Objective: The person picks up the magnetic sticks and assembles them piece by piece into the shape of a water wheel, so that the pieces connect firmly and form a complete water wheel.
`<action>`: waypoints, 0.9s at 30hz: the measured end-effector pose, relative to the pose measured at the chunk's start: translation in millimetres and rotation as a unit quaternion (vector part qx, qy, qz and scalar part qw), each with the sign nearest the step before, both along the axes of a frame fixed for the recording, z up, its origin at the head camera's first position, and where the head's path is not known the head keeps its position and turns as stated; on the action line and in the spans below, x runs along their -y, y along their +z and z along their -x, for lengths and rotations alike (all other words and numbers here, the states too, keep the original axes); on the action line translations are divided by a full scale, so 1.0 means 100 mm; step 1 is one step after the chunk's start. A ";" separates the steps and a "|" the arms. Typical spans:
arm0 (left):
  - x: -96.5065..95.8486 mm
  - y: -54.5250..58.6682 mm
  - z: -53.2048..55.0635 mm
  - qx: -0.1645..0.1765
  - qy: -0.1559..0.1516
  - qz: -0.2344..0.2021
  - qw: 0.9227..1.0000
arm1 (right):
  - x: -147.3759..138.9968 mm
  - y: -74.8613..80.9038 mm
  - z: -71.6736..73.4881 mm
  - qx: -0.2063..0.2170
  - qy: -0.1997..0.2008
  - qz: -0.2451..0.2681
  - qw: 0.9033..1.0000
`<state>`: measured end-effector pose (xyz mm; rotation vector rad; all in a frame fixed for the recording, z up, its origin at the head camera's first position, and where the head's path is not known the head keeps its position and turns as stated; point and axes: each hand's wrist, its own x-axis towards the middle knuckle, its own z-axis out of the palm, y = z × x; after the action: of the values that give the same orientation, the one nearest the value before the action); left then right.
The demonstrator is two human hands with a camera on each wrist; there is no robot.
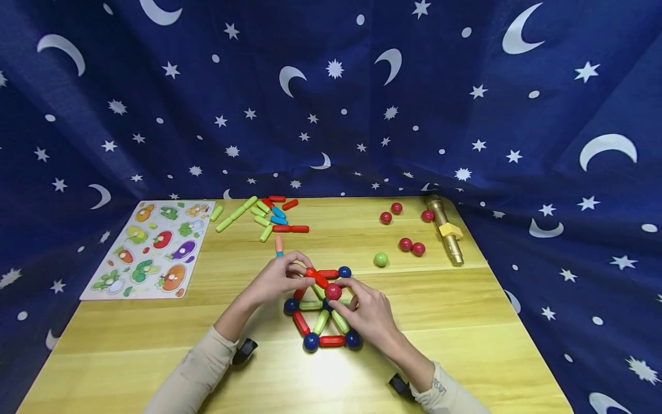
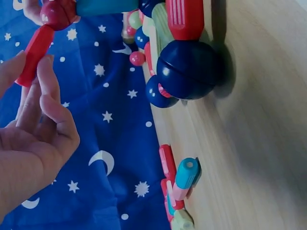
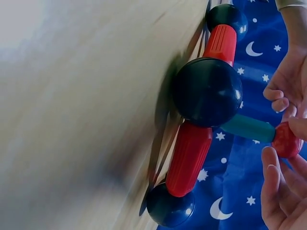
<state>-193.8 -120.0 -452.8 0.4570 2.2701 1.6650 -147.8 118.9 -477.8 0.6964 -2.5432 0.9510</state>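
My left hand (image 1: 281,274) pinches a red magnetic rod (image 2: 37,53) between thumb and fingers. One end of that rod meets a red ball (image 1: 333,291), which my right hand (image 1: 371,312) holds with thumb and fingertips. From the ball a blue rod (image 3: 249,128) runs down toward the middle of a six-sided frame; its lower end is hidden. The frame lies on the table, with dark blue balls (image 1: 311,342) at its corners, red rods (image 1: 332,341) along its sides and light green rods (image 1: 320,322) as spokes. My hands cover part of its far and right sides.
Several green rods (image 1: 237,213), red rods (image 1: 291,229) and blue rods (image 1: 278,220) lie at the back left, near a vegetable picture board (image 1: 155,230). Red balls (image 1: 405,245), a green ball (image 1: 380,259) and a gold tube-shaped toy (image 1: 446,230) are on the right.
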 end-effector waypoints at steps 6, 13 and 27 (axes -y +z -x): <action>0.04 0.03 0.07 -0.010 -0.057 0.006 0.998 | -0.01 0.00 0.01 -0.003 0.000 0.004 1.000; 0.17 -0.13 0.80 -0.102 0.006 0.225 0.969 | -0.02 -0.01 -0.02 0.008 -0.002 0.008 1.000; -0.14 -0.45 1.63 -0.129 0.072 0.537 0.830 | 0.04 -0.01 -0.01 -0.009 -0.008 -0.005 1.000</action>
<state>-356.5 -106.3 -497.5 0.2185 3.0077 0.1409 -146.6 115.1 -479.0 0.6824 -2.5350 0.9233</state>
